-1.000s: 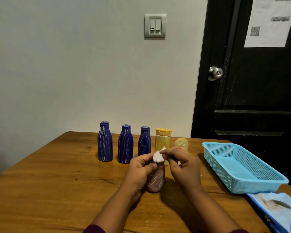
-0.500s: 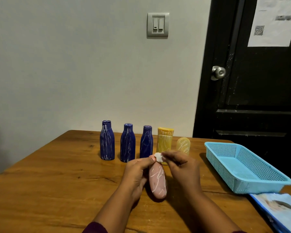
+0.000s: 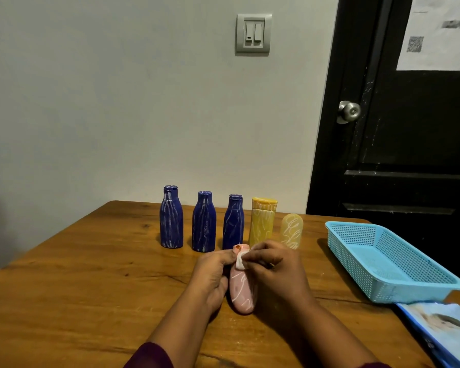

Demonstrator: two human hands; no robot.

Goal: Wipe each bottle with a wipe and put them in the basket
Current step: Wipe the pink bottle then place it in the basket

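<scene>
One pink bottle [image 3: 241, 290]: mid-desk between both hands, long axis running 12 to 6 o'clock, cap at 12, base toward the person, white streaks down its side.
On its neck, wipe [image 3: 240, 262]: a small white wad pressed just below the cap.
At 9 o'clock, left hand [image 3: 213, 274]: fingers curled round the bottle's side.
At 3 o'clock, right hand [image 3: 274, 272]: pinches the wipe.
Farther out at 3 o'clock, basket [image 3: 414, 292]: blue, holding no bottle, well apart; the right hand is nearer, the likelier carrier.
At 12 o'clock, blue bottles [image 3: 204, 221], yellow bottle [image 3: 262, 224], pale bottle [image 3: 291, 231]: upright, unwiped.
</scene>
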